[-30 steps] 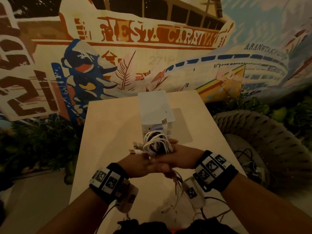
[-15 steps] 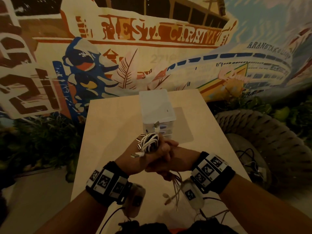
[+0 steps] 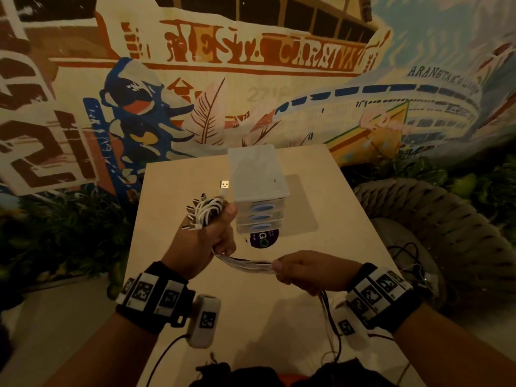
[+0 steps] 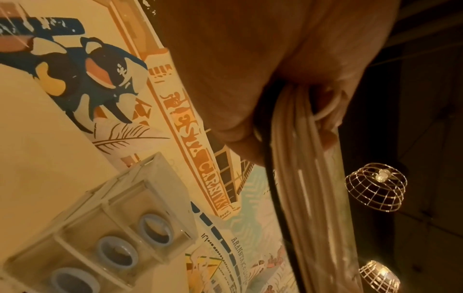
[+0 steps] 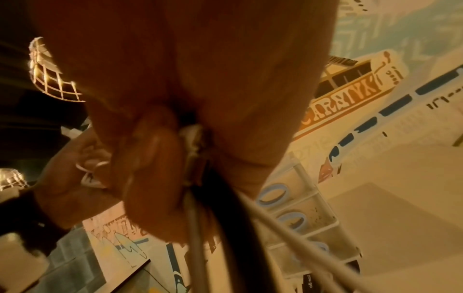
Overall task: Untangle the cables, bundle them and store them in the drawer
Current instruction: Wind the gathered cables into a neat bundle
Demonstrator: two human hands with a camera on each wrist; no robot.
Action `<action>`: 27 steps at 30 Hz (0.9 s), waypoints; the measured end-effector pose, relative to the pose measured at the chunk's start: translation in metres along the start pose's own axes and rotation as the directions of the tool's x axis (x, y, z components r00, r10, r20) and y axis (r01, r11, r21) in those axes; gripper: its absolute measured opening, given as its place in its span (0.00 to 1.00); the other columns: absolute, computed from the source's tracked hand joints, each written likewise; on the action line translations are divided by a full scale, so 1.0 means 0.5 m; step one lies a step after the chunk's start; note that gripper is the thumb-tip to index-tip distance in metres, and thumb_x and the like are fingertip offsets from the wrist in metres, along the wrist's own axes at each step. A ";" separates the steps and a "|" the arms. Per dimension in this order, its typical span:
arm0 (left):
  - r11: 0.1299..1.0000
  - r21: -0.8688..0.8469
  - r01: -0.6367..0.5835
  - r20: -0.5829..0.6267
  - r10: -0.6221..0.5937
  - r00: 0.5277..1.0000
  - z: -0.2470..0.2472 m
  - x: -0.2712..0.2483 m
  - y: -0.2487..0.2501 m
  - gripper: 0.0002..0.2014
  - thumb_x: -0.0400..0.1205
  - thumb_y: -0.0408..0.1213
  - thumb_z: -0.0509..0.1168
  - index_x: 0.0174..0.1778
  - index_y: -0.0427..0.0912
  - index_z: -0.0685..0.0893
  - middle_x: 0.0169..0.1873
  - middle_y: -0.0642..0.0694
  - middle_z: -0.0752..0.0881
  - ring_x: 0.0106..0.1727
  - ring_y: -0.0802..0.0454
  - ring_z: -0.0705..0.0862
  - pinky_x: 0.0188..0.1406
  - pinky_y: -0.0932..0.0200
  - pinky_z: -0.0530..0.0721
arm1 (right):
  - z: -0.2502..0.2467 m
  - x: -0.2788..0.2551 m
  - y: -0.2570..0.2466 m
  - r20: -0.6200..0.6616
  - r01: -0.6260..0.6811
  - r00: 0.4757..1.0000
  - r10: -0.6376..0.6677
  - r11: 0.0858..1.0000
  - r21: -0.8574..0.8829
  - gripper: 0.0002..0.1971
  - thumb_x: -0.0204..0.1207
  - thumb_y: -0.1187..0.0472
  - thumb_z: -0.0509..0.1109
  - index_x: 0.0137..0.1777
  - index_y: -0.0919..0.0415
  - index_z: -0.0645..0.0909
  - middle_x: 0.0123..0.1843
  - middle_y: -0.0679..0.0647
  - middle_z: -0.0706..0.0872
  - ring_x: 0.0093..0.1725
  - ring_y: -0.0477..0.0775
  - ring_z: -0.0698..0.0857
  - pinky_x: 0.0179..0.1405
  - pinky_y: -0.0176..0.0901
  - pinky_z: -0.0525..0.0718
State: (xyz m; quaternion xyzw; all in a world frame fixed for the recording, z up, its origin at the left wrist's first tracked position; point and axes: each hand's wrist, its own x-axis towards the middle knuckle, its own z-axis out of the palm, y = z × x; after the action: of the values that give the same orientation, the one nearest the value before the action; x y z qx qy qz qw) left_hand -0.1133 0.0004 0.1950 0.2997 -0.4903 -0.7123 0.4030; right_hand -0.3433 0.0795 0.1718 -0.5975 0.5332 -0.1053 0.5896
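Above the table (image 3: 178,275), in the head view, the left hand (image 3: 203,241) grips a looped bunch of white cables (image 3: 208,212), just beside the little drawer box (image 3: 257,174). One plug (image 3: 224,184) sticks up. The right hand (image 3: 310,272) pinches the loose strands pulled across (blurry there). From the left wrist, fingers (image 4: 328,130) curl round pale strands and one black one; the loops are hidden. From the right wrist, curled fingers (image 5: 152,158) squeeze the strands, whose ends are cut off.
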 end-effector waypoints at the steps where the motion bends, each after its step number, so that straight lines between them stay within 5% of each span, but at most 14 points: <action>1: 1.000 0.019 -0.008 0.018 0.008 1.000 -0.003 -0.002 0.000 0.21 0.72 0.52 0.81 0.35 0.44 0.77 0.19 0.47 0.64 0.17 0.51 0.65 0.23 0.57 0.75 | -0.001 -0.001 0.001 0.010 -0.005 1.000 0.004 0.998 0.055 0.23 0.85 0.36 0.58 0.37 0.52 0.75 0.27 0.47 0.67 0.25 0.47 0.64 0.26 0.40 0.67; 5: 0.930 0.366 -0.011 0.089 -0.023 0.996 -0.019 -0.011 0.004 0.08 0.73 0.42 0.76 0.40 0.41 0.87 0.25 0.35 0.80 0.20 0.44 0.79 0.26 0.49 0.81 | -0.001 0.002 0.002 -0.021 -0.029 0.999 0.028 0.999 -0.018 0.24 0.86 0.36 0.56 0.36 0.51 0.75 0.27 0.46 0.67 0.25 0.47 0.63 0.26 0.40 0.66; 7: 0.726 0.687 -0.026 0.144 -0.101 0.984 -0.019 -0.016 0.002 0.08 0.80 0.43 0.76 0.44 0.43 0.90 0.28 0.38 0.87 0.25 0.44 0.85 0.30 0.50 0.86 | 0.002 0.008 -0.001 -0.036 -0.049 0.998 0.047 0.996 -0.068 0.24 0.86 0.36 0.56 0.39 0.53 0.76 0.28 0.47 0.69 0.25 0.48 0.65 0.26 0.40 0.69; 9: 0.588 0.807 -0.061 0.174 -0.139 0.975 -0.009 -0.021 0.000 0.03 0.83 0.41 0.73 0.45 0.48 0.89 0.31 0.47 0.89 0.28 0.54 0.85 0.31 0.55 0.86 | 0.005 0.014 -0.007 -0.050 -0.072 0.996 0.067 0.993 -0.099 0.24 0.86 0.35 0.56 0.41 0.54 0.78 0.28 0.47 0.70 0.25 0.47 0.66 0.26 0.39 0.70; 11: 0.455 0.879 -0.142 0.212 -0.106 0.971 0.009 -0.024 0.003 0.08 0.80 0.36 0.66 0.36 0.53 0.82 0.30 0.53 0.84 0.29 0.58 0.80 0.32 0.56 0.80 | 0.007 0.024 -0.011 -0.070 -0.100 0.993 0.095 0.992 -0.071 0.24 0.86 0.36 0.56 0.42 0.55 0.78 0.29 0.47 0.70 0.26 0.48 0.66 0.26 0.40 0.69; 14: 0.199 0.941 -0.273 0.294 -0.084 0.952 0.025 -0.021 0.004 0.07 0.73 0.42 0.61 0.33 0.58 0.72 0.30 0.56 0.77 0.33 0.55 0.76 0.35 0.57 0.71 | 0.007 0.040 -0.014 -0.073 -0.126 0.989 0.127 0.992 0.022 0.23 0.87 0.39 0.57 0.40 0.56 0.76 0.26 0.45 0.68 0.24 0.48 0.62 0.25 0.41 0.64; 17: 0.038 0.941 -0.337 0.339 -0.106 0.935 0.040 -0.021 -0.006 0.07 0.79 0.40 0.65 0.49 0.54 0.85 0.41 0.54 0.83 0.47 0.46 0.80 0.36 0.62 0.68 | 0.006 0.047 -0.017 -0.078 -0.125 0.989 0.129 0.991 0.044 0.17 0.90 0.50 0.59 0.39 0.53 0.77 0.26 0.47 0.70 0.24 0.50 0.66 0.24 0.42 0.65; 20: -0.076 0.949 -0.305 0.291 -0.155 0.944 0.058 -0.028 -0.012 0.14 0.82 0.42 0.64 0.62 0.57 0.84 0.40 0.55 0.76 0.56 0.49 0.76 0.35 0.63 0.65 | 0.001 0.046 -0.018 -0.127 -0.139 0.980 0.155 0.982 0.124 0.16 0.90 0.57 0.58 0.39 0.48 0.77 0.27 0.47 0.72 0.22 0.46 0.68 0.23 0.40 0.65; 22: -0.171 0.940 -0.297 0.271 -0.160 0.949 0.065 -0.034 -0.016 0.15 0.82 0.43 0.64 0.65 0.55 0.83 0.48 0.52 0.83 0.63 0.47 0.75 0.44 0.59 0.69 | 0.000 0.049 -0.019 -0.075 -0.133 0.986 0.151 0.968 0.213 0.20 0.91 0.56 0.56 0.34 0.53 0.73 0.25 0.49 0.67 0.22 0.48 0.62 0.24 0.42 0.59; 25: -0.331 0.888 -0.319 0.277 -0.170 0.946 0.071 -0.035 -0.022 0.15 0.82 0.46 0.64 0.66 0.54 0.81 0.59 0.52 0.87 0.72 0.46 0.73 0.72 0.45 0.65 | -0.006 0.052 -0.019 -0.026 -0.127 0.990 0.142 0.944 0.304 0.23 0.91 0.54 0.54 0.32 0.56 0.69 0.25 0.51 0.62 0.25 0.49 0.56 0.27 0.43 0.54; 27: -0.252 0.924 -0.286 0.237 -0.209 0.949 0.067 -0.028 -0.029 0.16 0.83 0.45 0.64 0.67 0.51 0.79 0.61 0.50 0.85 0.70 0.46 0.77 0.75 0.45 0.69 | -0.010 0.051 -0.016 -0.025 -0.119 0.991 0.134 0.940 0.319 0.22 0.91 0.54 0.54 0.32 0.56 0.68 0.26 0.51 0.62 0.25 0.49 0.56 0.27 0.43 0.54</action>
State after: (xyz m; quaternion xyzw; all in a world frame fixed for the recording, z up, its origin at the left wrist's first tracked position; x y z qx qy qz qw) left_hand -0.1376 0.0307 0.1934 0.3681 -0.9259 -0.0672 -0.0522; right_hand -0.3325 0.0550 0.1669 -0.4570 0.5603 -0.1654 0.6707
